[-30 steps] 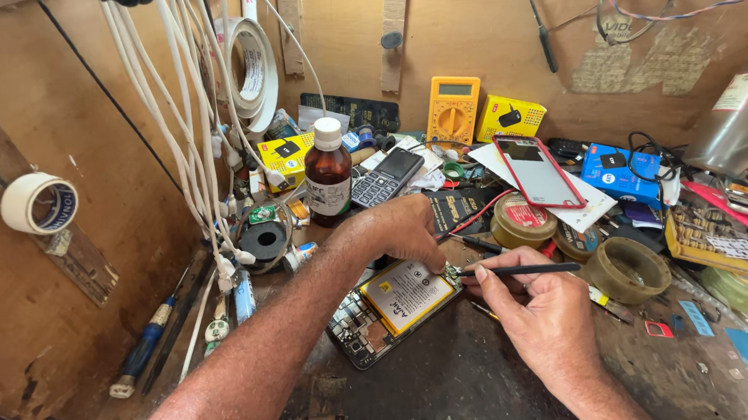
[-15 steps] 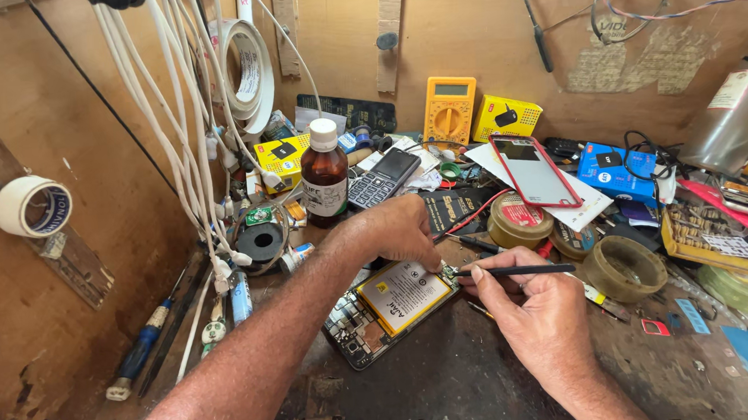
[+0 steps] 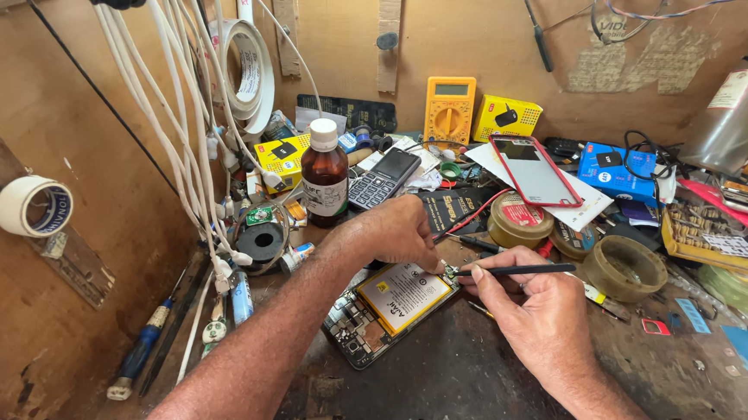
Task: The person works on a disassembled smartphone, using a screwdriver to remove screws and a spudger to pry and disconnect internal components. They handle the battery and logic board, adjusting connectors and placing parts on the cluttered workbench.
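On the far-left wall, a roll of white tape (image 3: 34, 206) on a wooden bracket. Below it, at the bench's left edge, a blue-handled screwdriver (image 3: 142, 356) lying slantwise. Right of that, a bundle of white cables (image 3: 181, 135) hanging from the top, with a large white tape roll (image 3: 248, 64) behind. On the bench beyond, a brown glass bottle with white cap (image 3: 324, 175), upright, next to a black keypad phone (image 3: 384, 177).

At centre near, an opened black smartphone with its back off and a yellow-labelled battery exposed (image 3: 389, 308), flat on the dark worn benchtop (image 3: 454, 387), slanted with its top end towards the right. Left hand (image 3: 393, 232) curled over the phone's far top corner, fingertips pressed down on it, palm down, not wrapped round anything. Right hand (image 3: 538, 312) just right of the phone, fingers closed in a pinch on a thin black rod-like tool (image 3: 520, 270), lying level, with its near tip at the phone's top corner; exact contact too small to tell.

Further back, a yellow multimeter (image 3: 449, 110) propped against the wall. Right of centre, a red-rimmed clear phone case (image 3: 534, 171), a round tin (image 3: 518, 219), a brown tape ring (image 3: 625, 266), a blue box (image 3: 617, 167).
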